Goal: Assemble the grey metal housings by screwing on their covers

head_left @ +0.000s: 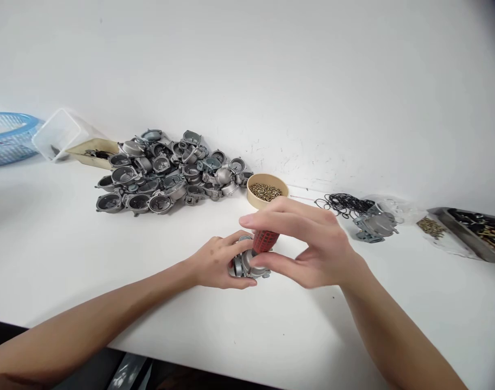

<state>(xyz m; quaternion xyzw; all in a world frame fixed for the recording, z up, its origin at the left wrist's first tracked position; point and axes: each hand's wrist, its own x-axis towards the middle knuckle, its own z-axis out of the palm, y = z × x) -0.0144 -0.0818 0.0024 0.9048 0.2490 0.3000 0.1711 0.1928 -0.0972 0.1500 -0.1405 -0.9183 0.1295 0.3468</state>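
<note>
In the middle of the table my left hand (220, 262) is wrapped round a small grey metal carburetor (251, 265), holding it against the white surface. My right hand (308, 244) has its thumb and fingers round the red-and-black handle of a screwdriver (265, 241). The screwdriver stands tilted over the carburetor's top; its tip is hidden, so contact with a screw cannot be made out. Just behind the hands is a round tan tub (253, 199) of small brass-coloured screws.
Many carburetor bodies (161, 165) lie heaped at back left. Beyond them are a tan tray (82, 153), a clear bin (62, 132) and a blue basket (17, 141). To the right lie black rubber rings (345, 204), another carburetor (377, 225), bagged brass parts (432, 227) and a metal tray (462, 233).
</note>
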